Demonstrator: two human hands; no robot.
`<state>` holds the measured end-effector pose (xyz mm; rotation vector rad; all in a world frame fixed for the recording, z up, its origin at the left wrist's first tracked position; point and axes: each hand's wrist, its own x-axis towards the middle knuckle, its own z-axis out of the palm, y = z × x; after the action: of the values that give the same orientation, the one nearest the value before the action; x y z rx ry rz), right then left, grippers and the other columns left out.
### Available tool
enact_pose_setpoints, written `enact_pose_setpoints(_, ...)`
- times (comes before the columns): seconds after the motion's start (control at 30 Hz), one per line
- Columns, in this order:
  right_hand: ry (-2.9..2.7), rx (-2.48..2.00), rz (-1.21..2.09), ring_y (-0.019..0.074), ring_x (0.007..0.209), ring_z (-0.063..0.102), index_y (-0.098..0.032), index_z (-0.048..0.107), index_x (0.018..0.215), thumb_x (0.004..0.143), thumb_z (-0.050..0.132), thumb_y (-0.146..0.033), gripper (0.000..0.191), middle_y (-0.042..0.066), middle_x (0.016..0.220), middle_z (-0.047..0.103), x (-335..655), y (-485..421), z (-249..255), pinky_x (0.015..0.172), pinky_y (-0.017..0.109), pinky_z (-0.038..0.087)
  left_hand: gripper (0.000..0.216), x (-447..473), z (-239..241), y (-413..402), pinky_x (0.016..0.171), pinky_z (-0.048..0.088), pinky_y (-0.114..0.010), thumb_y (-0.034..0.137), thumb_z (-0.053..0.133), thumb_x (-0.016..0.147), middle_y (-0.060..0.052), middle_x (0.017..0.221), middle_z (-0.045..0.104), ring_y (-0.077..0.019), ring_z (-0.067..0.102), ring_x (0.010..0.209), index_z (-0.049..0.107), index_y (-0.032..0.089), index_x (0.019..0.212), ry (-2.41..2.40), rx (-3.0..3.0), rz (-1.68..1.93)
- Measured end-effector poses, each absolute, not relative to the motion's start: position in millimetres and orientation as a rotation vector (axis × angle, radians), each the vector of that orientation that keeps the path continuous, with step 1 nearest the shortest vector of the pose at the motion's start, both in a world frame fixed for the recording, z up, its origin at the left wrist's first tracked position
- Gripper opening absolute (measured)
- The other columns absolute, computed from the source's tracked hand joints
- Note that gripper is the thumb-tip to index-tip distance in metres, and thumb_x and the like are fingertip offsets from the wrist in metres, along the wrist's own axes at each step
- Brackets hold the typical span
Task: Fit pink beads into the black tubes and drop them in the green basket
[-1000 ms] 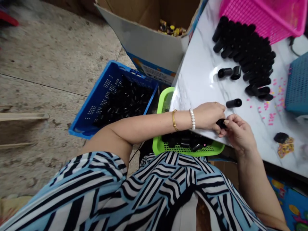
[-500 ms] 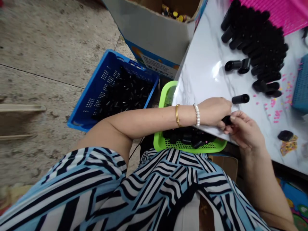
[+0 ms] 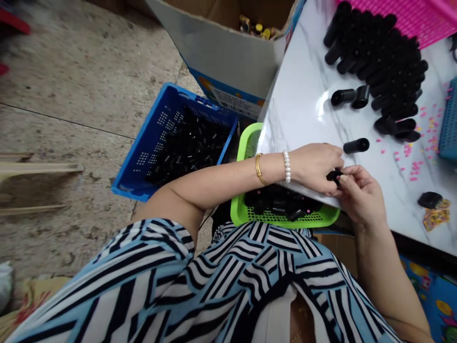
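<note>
i see l hand [image 3: 316, 166] fingers clamped on blk piece [image 3: 332, 176] by table [image 3: 293, 128] edge; r hand [image 3: 364, 195] at its right end, fingertips touching, can't tell if gripping. both equally near; long axis mostly hidden.

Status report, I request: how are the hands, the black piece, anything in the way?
Left hand, right hand: both gripping one black piece. Partly hidden between them. Loose black tube on the table, just beyond; no obstruction seen.
</note>
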<state>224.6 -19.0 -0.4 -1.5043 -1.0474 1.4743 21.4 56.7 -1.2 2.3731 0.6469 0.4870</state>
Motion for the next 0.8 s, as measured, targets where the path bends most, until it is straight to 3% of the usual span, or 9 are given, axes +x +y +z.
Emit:
enact_pose_setpoints(0.13, -1.115, -1.482, 1.416, 0.0140, 0.057, 0.071, -0.024, 0.069, 0.108, 0.085, 0.086, -0.040, 0.033, -0.003, 0.080, 0.073, 228, -30, -4, 0.056, 0.028, 0.064, 0.031, 16, 2, 59, 0.083, 0.048, -0.033, 0.038, 0.069, 0.093, -0.010, 0.097, 0.073, -0.0221, 0.065, 0.091, 0.081, 0.013, 0.108, 0.616, 2.338, 0.465)
enact_pose_setpoints(0.2, -1.191, -1.489, 1.343, 0.0117, 0.057, 0.067, -0.025, 0.068, 0.118, 0.085, 0.086, -0.033, 0.038, -0.002, 0.086, 0.072, 227, -38, -7, 0.054, 0.026, 0.059, 0.032, 13, 5, 60, 0.081, 0.046, -0.032, 0.037, 0.067, 0.094, -0.008, 0.093, 0.074, -0.0198, 0.065, 0.086, 0.082, 0.014, 0.111, 0.624, 2.321, 0.433)
enact_pose_setpoints(0.3, -1.371, -1.530, 1.078, 0.0108, 0.066, 0.068, -0.027, 0.068, 0.124, 0.082, 0.085, -0.030, 0.046, 0.002, 0.111, 0.072, 215, -45, -13, 0.056, 0.025, 0.055, 0.035, 8, 12, 60, 0.074, 0.043, -0.029, 0.033, 0.069, 0.090, -0.006, 0.086, 0.074, -0.0169, 0.063, 0.078, 0.082, 0.015, 0.117, 0.666, 2.282, 0.365)
enact_pose_setpoints(0.4, -1.522, -1.629, 0.685, 0.0099, 0.067, 0.069, -0.025, 0.070, 0.114, 0.082, 0.080, -0.028, 0.034, 0.005, 0.128, 0.068, 196, -47, -20, 0.060, 0.028, 0.055, 0.037, 3, 18, 58, 0.068, 0.041, -0.026, 0.030, 0.066, 0.092, -0.002, 0.076, 0.072, -0.0131, 0.060, 0.069, 0.082, 0.016, 0.122, 0.719, 2.106, 0.291)
enact_pose_setpoints(0.63, -1.592, -1.720, 0.356, 0.0128, 0.060, 0.064, -0.024, 0.067, 0.112, 0.085, 0.078, -0.034, 0.031, 0.000, 0.099, 0.075, 172, -47, -33, 0.067, 0.033, 0.051, 0.043, -4, 19, 48, 0.046, 0.037, -0.018, 0.038, 0.065, 0.099, 0.006, 0.057, 0.056, -0.0074, 0.047, 0.046, 0.075, 0.014, 0.134, 0.901, 1.370, 0.133)
enact_pose_setpoints(0.8, -1.681, -1.653, 0.250, 0.0141, 0.065, 0.062, -0.022, 0.066, 0.109, 0.088, 0.073, -0.030, 0.023, 0.002, 0.099, 0.070, 171, -48, -40, 0.063, 0.031, 0.046, 0.043, 3, 20, 45, 0.040, 0.033, -0.015, 0.031, 0.062, 0.101, 0.006, 0.056, 0.058, -0.0052, 0.043, 0.040, 0.070, 0.014, 0.139, 0.991, 1.267, 0.073)
